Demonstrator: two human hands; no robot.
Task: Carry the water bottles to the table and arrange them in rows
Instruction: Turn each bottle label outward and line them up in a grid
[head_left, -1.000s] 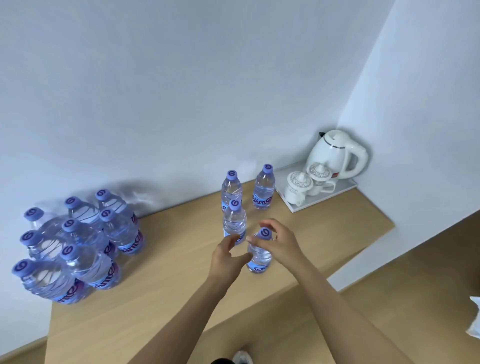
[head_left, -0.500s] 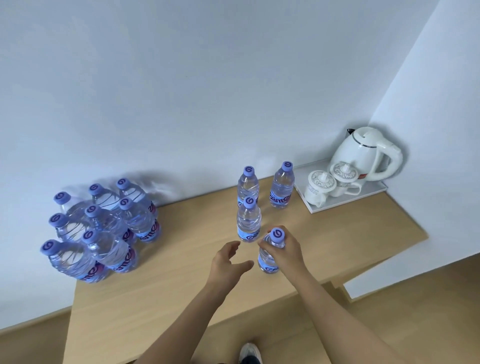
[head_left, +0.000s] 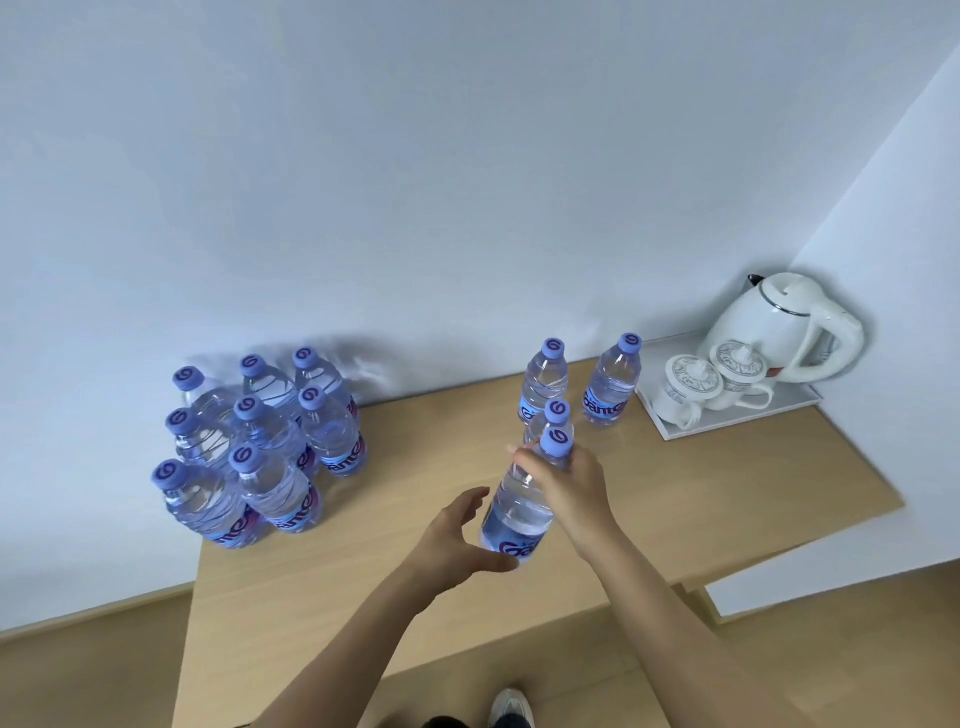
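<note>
The held bottle (head_left: 521, 506) is leaning rather than standing: its long axis is running from the labelled base, low and toward the person, up to the purple cap (head_left: 557, 446), which is pointing up and away toward the wall, tipped a little to the right. The right hand (head_left: 574, 488) is gripping it around the neck and shoulder just under the cap, fingers curled over the far side. The left hand (head_left: 457, 538) is sitting beside the lower body, fingers relaxed and spread, the thumb reaching under the base; whether the thumb is actually touching the plastic is hard to tell. So the bottle is lying between the two hands, over the middle of the wooden table (head_left: 415, 582), directly in front of the third standing bottle (head_left: 553, 423), whose body it is largely hiding.

Behind that one, two upright bottles are standing side by side near the wall, one on the left (head_left: 545, 382) and one on the right (head_left: 613, 382). A cluster of bottles (head_left: 260, 447) is standing at the table's left end.

Compared with half a second ago, the held bottle is no longer standing upright under the right hand; it is now tilted, and the left hand is closer to its base.
</note>
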